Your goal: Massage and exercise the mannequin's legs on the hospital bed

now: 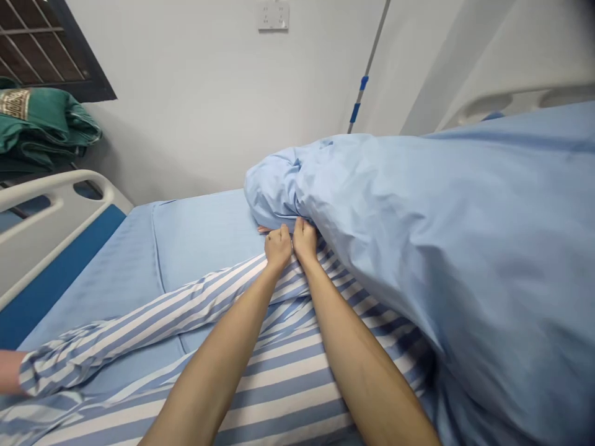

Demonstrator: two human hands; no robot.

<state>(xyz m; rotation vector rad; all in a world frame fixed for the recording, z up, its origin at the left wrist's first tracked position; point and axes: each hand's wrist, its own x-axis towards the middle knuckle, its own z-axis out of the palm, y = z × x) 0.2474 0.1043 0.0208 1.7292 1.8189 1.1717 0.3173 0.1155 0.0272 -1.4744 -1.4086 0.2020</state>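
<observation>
My left hand [277,246] and my right hand [305,238] lie side by side with fingers curled, both gripping the edge of a light blue quilt [418,210] that is bunched up over the right half of the bed. Under my forearms lies a blue-and-white striped garment [288,371]; its long sleeve [139,322] stretches out to the left. A bit of pink shows at the sleeve's cuff at the far left edge. The quilt hides whatever lies under it.
A light blue sheet [199,235] covers the mattress. A white and blue bed rail [56,229] runs along the left, another rail [511,102] at the far right. Folded green cloth [41,124] sits at the back left, a pole [365,80] leans on the wall.
</observation>
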